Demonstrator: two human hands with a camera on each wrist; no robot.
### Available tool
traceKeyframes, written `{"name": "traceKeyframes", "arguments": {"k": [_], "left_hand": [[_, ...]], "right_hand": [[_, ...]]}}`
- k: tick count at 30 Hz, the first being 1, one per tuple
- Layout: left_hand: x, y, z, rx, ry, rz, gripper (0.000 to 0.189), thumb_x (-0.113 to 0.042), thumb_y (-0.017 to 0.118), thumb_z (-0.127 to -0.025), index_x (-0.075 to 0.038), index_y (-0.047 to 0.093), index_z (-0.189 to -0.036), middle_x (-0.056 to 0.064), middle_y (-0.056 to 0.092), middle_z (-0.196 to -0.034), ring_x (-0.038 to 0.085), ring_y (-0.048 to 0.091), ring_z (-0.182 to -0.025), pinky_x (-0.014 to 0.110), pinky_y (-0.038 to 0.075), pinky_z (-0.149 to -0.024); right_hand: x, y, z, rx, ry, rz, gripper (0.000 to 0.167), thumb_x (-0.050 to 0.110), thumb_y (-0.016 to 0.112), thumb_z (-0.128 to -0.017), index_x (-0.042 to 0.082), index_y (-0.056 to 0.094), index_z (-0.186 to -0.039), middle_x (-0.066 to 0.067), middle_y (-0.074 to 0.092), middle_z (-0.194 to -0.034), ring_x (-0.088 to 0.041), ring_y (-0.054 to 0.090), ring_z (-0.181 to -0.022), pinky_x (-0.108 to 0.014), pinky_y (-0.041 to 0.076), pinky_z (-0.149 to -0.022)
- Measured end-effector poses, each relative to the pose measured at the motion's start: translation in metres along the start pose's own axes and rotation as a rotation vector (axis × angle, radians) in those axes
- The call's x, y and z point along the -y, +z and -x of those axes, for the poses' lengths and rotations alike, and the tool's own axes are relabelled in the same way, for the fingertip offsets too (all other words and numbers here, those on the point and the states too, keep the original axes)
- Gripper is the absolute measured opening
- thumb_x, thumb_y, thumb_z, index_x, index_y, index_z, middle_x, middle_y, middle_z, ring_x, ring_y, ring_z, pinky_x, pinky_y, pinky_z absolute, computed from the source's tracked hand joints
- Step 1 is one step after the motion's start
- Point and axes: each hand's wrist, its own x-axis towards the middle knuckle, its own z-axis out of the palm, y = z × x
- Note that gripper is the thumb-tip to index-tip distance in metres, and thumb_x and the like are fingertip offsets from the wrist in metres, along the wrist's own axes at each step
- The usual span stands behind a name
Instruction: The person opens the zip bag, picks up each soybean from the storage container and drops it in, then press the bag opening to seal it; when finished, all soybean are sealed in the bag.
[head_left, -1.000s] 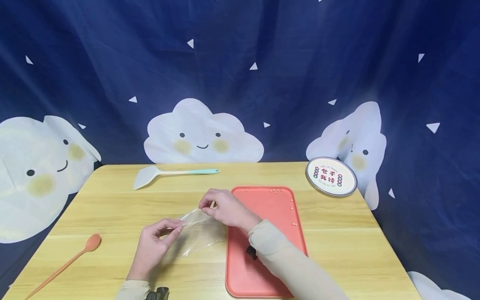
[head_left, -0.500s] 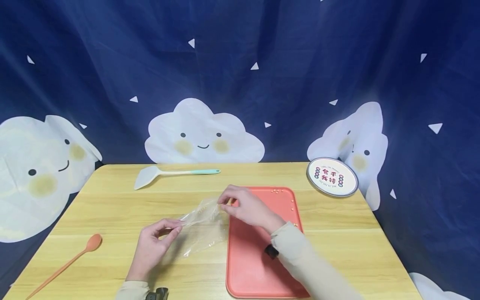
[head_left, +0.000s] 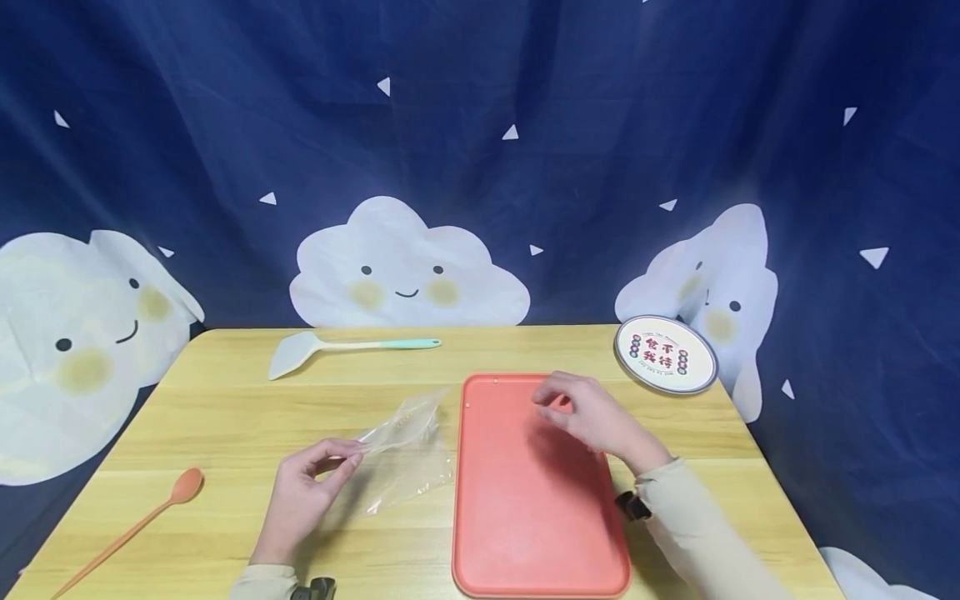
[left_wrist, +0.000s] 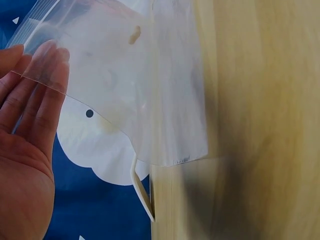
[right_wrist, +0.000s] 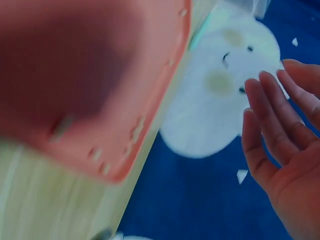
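My left hand (head_left: 307,492) pinches the edge of a clear plastic zip bag (head_left: 397,467) between thumb and fingers, left of the tray. A small brownish spot shows through the bag (left_wrist: 115,65) in the left wrist view. Over the far right part of a coral-red tray (head_left: 517,517), my right hand (head_left: 592,417) hovers with loosely bent fingers and nothing visible in them. Small pale bead-like bits (right_wrist: 137,129) lie along the tray's edge in the right wrist view; in the head view the right hand hides most of them.
A white spatula with a turquoise handle (head_left: 352,344) lies at the back of the wooden table (head_left: 225,417). An orange spoon (head_left: 161,506) is at the left. An oval plate with red characters (head_left: 665,354) sits at the back right corner, before a dark blue curtain (head_left: 570,150).
My right hand has let go of the bag and moved right, over the tray's far right part. The left hand has stayed in place, pinching the bag.
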Motion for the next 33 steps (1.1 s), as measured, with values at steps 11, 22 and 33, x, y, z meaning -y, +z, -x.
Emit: {"name": "traceKeyframes", "arguments": {"k": [11,22,33], "left_hand": [[-0.001,-0.001,-0.001,0.035,-0.020,0.020,0.013,0.011,0.074,-0.082,-0.002,0.072,-0.087,0.006,0.073,-0.095,0.009,0.068,-0.090,0.022,0.057,-0.076],[-0.016,0.002,-0.002,0.009,-0.031,-0.010,0.017,0.018,0.072,-0.078,0.003,0.070,-0.085,0.015,0.072,-0.091,0.009,0.068,-0.088,0.020,0.057,-0.075],[-0.005,0.004,0.000,-0.018,-0.037,0.003,0.020,0.016,0.074,-0.078,-0.003,0.072,-0.085,0.010,0.073,-0.090,0.010,0.067,-0.088,0.019,0.057,-0.074]], "right_hand": [[-0.036,-0.008,0.043,0.089,0.052,0.227,0.016,0.001,0.077,-0.081,0.010,0.068,-0.090,0.006,0.061,-0.083,-0.014,0.059,-0.077,-0.034,0.054,-0.070],[-0.053,0.006,0.051,0.151,0.044,0.356,0.018,-0.001,0.075,-0.078,0.011,0.067,-0.088,0.002,0.059,-0.088,-0.018,0.058,-0.083,-0.040,0.055,-0.076],[-0.055,0.011,0.050,0.135,-0.042,0.403,0.024,-0.005,0.075,-0.076,0.014,0.060,-0.078,0.005,0.051,-0.080,-0.015,0.053,-0.074,-0.035,0.052,-0.065]]}}
